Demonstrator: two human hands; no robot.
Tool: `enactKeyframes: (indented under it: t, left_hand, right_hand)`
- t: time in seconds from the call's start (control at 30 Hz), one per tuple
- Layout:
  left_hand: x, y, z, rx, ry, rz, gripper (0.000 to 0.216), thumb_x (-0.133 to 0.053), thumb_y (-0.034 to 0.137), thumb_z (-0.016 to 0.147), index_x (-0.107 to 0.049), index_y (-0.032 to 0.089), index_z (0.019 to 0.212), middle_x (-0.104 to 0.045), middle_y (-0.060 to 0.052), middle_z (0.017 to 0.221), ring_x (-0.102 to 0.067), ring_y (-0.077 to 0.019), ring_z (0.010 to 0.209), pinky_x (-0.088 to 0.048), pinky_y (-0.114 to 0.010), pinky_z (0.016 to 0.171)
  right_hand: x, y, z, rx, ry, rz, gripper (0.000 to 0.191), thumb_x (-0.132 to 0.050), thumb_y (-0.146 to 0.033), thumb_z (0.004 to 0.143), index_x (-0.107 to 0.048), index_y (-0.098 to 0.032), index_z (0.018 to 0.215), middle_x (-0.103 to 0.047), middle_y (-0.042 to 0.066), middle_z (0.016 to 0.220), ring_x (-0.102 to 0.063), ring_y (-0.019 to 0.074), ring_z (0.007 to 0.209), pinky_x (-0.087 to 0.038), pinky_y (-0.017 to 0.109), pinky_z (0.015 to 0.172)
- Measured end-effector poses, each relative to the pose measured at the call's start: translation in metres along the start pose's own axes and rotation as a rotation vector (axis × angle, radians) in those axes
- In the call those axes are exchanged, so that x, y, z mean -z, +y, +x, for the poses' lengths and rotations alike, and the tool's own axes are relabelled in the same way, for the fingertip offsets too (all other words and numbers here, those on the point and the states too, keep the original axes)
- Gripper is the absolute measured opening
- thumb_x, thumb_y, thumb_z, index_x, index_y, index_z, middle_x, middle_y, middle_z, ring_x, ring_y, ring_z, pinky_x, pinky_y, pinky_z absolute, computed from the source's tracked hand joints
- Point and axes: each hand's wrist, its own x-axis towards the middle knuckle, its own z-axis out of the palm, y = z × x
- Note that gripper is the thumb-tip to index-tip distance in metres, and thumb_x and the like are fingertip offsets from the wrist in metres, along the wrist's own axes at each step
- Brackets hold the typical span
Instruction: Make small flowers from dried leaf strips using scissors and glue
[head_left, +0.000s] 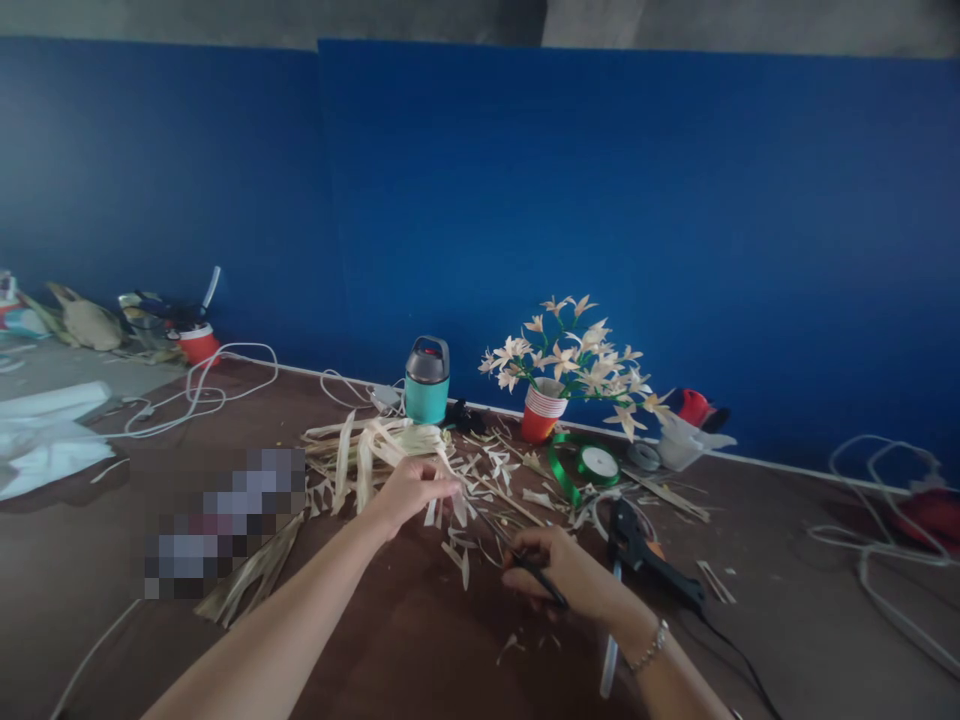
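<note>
Left hand [411, 492] and right hand [553, 568] work low over the brown tabletop [420, 645], apart from each other. Thumb and fingers of the left meet in a pinch, with a pale strip [460, 508] hanging just under the fingertips. The right is curled around a dark-handled tool [549, 586], probably scissors; blur keeps me from telling how far its blades are spread.

The strip lies between the hands, held at the left and up and to the left of the right hand. Its long axis runs roughly downward from the pinch, while the tool slants from lower right to upper left, its front end pointing toward the strip, apparently without touching it.

Pale scraps [465, 566] lie just below the strip, and a heap of dried strips [364, 455] spreads beyond the left hand. A black glue gun [651, 560] rests just right of the right hand.
</note>
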Motion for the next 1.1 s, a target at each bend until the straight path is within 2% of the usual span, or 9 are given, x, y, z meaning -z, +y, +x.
enactKeyframes:
  t: [0.13,0.37,0.6,0.93,1.1]
  left_hand:
    - [0.001,-0.006,0.003,-0.048,0.053,-0.024,0.019,-0.065,0.033,0.071,-0.069,0.018,0.059,-0.064,-0.003,0.057,-0.056,-0.0160,0.053,-0.040,-0.027,0.055]
    - [-0.002,-0.005,0.002,-0.128,0.146,0.043,0.023,-0.065,0.037,0.072,-0.070,0.018,0.059,-0.061,-0.003,0.052,-0.053,-0.0154,0.052,-0.036,-0.026,0.053]
    - [-0.009,-0.004,-0.002,-0.141,0.156,0.069,0.029,-0.065,0.039,0.071,-0.068,0.018,0.051,-0.053,0.000,0.043,-0.041,-0.0109,0.041,-0.029,-0.024,0.046]
    - [-0.011,-0.006,-0.001,-0.124,0.168,0.039,0.026,-0.066,0.037,0.069,-0.069,0.018,0.052,-0.059,-0.002,0.048,-0.047,-0.0129,0.046,-0.031,-0.024,0.049]
    - [-0.011,-0.004,-0.002,-0.110,0.162,0.029,0.024,-0.066,0.037,0.069,-0.071,0.018,0.055,-0.062,-0.003,0.050,-0.048,-0.0133,0.046,-0.032,-0.024,0.048]
  right_hand:
    - [0.000,0.002,-0.001,0.005,-0.024,0.038,0.025,-0.066,-0.035,0.070,-0.058,-0.015,0.080,-0.051,-0.006,0.046,-0.043,0.0059,0.037,-0.034,0.014,0.034]
    - [0.000,0.004,-0.001,0.009,-0.067,0.058,0.027,-0.065,-0.039,0.071,-0.057,-0.015,0.081,-0.052,-0.006,0.046,-0.042,0.0051,0.036,-0.034,0.013,0.033]
    - [-0.003,-0.005,-0.004,-0.018,-0.055,0.074,0.026,-0.066,-0.038,0.068,-0.056,-0.015,0.078,-0.051,-0.007,0.046,-0.043,0.0052,0.036,-0.035,0.014,0.033]
    - [-0.003,-0.003,-0.003,0.003,-0.044,0.048,0.027,-0.066,-0.039,0.068,-0.056,-0.016,0.076,-0.049,-0.008,0.045,-0.041,0.0054,0.036,-0.034,0.014,0.033]
    - [-0.003,-0.006,-0.004,-0.015,-0.023,0.041,0.028,-0.067,-0.040,0.068,-0.055,-0.017,0.076,-0.047,-0.009,0.046,-0.037,0.0044,0.036,-0.028,0.014,0.032]
